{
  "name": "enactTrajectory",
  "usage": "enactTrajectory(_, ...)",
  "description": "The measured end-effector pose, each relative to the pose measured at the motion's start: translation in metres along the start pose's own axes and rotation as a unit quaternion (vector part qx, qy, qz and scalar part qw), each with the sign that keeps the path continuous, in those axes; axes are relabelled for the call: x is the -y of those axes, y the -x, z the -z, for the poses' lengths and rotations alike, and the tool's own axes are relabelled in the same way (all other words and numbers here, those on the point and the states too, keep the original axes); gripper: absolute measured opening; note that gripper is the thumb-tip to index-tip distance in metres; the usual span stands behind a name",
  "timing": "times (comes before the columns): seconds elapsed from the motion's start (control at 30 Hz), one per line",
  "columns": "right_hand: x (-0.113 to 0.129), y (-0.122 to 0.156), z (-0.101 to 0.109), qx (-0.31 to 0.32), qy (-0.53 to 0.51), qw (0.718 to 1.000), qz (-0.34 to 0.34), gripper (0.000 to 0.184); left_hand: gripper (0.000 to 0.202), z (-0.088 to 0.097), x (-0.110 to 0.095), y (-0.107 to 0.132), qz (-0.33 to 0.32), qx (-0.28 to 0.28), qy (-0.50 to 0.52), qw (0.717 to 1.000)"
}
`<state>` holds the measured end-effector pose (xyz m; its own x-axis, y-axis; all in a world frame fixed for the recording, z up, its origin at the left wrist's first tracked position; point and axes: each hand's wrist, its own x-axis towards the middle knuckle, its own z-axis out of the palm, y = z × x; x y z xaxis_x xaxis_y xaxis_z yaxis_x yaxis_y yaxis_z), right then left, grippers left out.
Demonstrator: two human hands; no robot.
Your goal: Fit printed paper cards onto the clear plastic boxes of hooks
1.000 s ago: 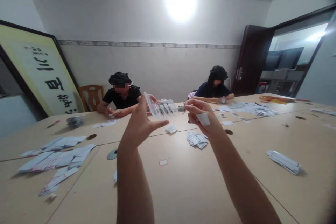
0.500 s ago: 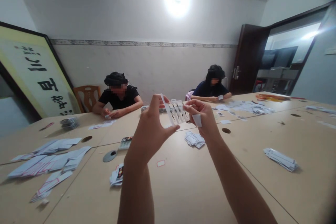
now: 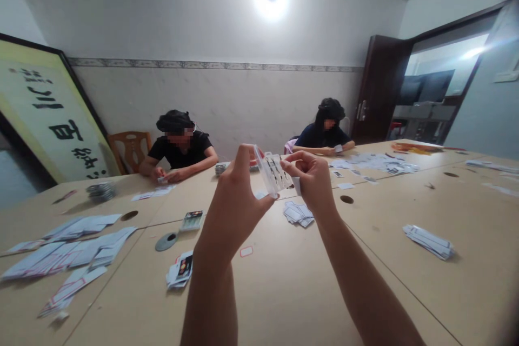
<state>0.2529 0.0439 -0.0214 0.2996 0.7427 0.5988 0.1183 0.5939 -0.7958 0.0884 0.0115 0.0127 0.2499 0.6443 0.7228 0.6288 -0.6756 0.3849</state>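
Note:
A small clear plastic case [image 3: 277, 172] is held up above the table, its lid apparently tilted open toward the left. Several thin dark pieces lie in rows inside it; I cannot make out their kind. My left hand [image 3: 233, 203] is closed around the case's left side, thumb at the lower edge and fingers at the top. At the right side, my right hand [image 3: 314, 178] has its thumb and fingertips pinched at the case. A white slip of paper [image 3: 297, 186] sticks out below those fingers.
White card piles [image 3: 68, 251] spread over the left of the table. Nearer are a small card stack [image 3: 180, 270], a boxed case [image 3: 191, 220] and a grey disc [image 3: 166, 241]. Cards [image 3: 298, 213] and a bundle [image 3: 427, 241] lie to the right. Two people sit opposite.
The case has turned slightly, so its lid shows more edge-on and its inside looks narrower. My right hand has shifted a little with it. The view has swung slightly.

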Motion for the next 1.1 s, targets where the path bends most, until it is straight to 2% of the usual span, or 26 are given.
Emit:
enactTrajectory(0.17,-0.006,-0.005,0.000,0.017,-0.077,0.997,-0.020,0.019,0.057,0.002,0.004,-0.001,-0.022,-0.001,0.031,0.999)
enactTrajectory(0.33,-0.003,-0.004,0.001,0.040,-0.196,0.978,-0.064,0.023,0.060,0.004,0.009,-0.002,-0.018,0.002,0.086,0.996)
enactTrajectory(0.43,0.000,-0.002,0.001,0.042,-0.224,0.972,-0.063,0.023,0.061,0.005,0.012,-0.002,-0.016,0.001,0.130,0.991)
enactTrajectory(0.73,0.003,0.003,0.000,0.026,-0.183,0.983,0.004,0.016,0.059,0.008,0.014,0.000,-0.019,-0.001,0.188,0.982)
enactTrajectory(0.9,0.004,0.004,0.000,0.014,-0.136,0.989,0.059,0.017,0.060,0.009,0.014,0.002,-0.025,-0.004,0.183,0.983)
enactTrajectory(1.1,0.006,0.003,0.001,0.028,-0.099,0.992,0.078,0.017,0.059,0.011,0.014,0.003,-0.026,-0.002,0.179,0.983)
